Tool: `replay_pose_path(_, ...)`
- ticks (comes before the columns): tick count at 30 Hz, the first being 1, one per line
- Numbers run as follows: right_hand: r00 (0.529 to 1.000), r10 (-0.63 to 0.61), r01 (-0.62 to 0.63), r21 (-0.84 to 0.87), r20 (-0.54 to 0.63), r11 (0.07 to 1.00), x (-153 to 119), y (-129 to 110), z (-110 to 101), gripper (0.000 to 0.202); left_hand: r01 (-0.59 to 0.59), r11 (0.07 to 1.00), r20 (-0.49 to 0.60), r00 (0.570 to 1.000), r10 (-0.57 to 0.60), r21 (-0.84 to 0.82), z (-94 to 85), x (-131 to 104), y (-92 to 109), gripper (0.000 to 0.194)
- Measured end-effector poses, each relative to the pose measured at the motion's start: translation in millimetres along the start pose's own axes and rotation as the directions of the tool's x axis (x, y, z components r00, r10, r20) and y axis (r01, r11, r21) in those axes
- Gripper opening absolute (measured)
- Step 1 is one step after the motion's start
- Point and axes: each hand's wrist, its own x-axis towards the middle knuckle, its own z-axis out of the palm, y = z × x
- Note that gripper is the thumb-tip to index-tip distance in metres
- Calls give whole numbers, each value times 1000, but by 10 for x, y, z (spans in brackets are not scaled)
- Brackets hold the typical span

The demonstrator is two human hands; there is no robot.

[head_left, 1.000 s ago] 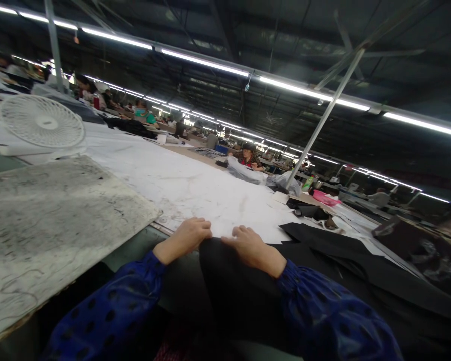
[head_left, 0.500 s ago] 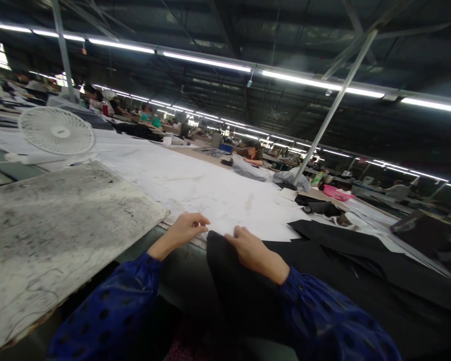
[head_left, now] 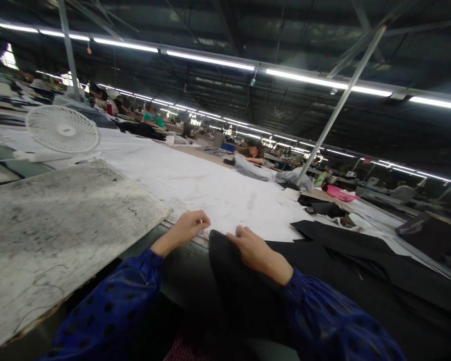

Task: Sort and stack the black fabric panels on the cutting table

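A black piece of fabric (head_left: 225, 271) hangs over the table's front edge, its pointed tip standing up between my hands. My right hand (head_left: 257, 253) grips it near that tip, thumb and fingers pressed together on the cloth. Just left of the tip, my left hand (head_left: 186, 228) is raised with its fingers curled into a pinch, apart from the fabric. Whatever may be between those fingertips is too small to make out. More black fabric (head_left: 361, 271) lies in overlapping layers to the right of my right hand.
A stained pale board (head_left: 71, 225) lies at left, with a white fan (head_left: 62, 129) behind it. White sheeting (head_left: 210, 185) covers the table ahead. Beyond are plastic bags (head_left: 251, 168), a slanting pole (head_left: 340, 108), a pink basin (head_left: 341, 193) and several people at other tables.
Both hands keep nearly the same pose. My left hand's fingers have curled in slightly more, and the whole view has shifted a little. The right hand still grips the fabric.
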Motion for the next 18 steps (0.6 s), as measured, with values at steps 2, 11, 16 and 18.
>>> replay_pose_path(2,1000,5,-5,4,-2,1000,5,-4,3,50,37,999,-4,999,-37,-11,9,6,10,13)
replay_pose_path(11,1000,5,-5,6,-3,1000,32,26,61,54,-39,992,74,997,30,121,77,56,48,14)
replay_pose_path(16,999,-16,16,-1,37,1000,33,28,34,61,-55,990,95,995,43,127,61,34,39,15)
replay_pose_path(18,998,-16,16,-7,63,1000,39,19,5,63,-64,991,109,993,52,118,54,43,31,16)
